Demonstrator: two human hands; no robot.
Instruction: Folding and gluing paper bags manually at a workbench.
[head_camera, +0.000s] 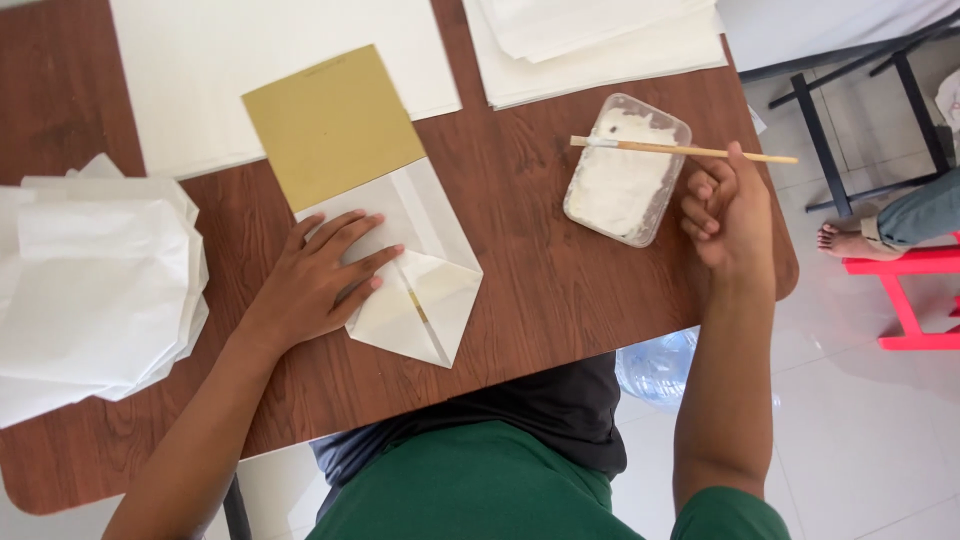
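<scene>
Left hand (320, 280) lies flat, fingers spread, pinning the folded paper bag (415, 270) mid-counter (540, 280). The bag looks thin, light, creases easily; best held by pressing flat. Right hand (728, 215) pinches a slim stick (680, 150) over the paste tub (625, 170).

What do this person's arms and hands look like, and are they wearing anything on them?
Both arms are bare from the upper arm down, with no gloves, watch or rings visible on the left hand or right hand. A short green sleeve shows on the right arm.
</scene>
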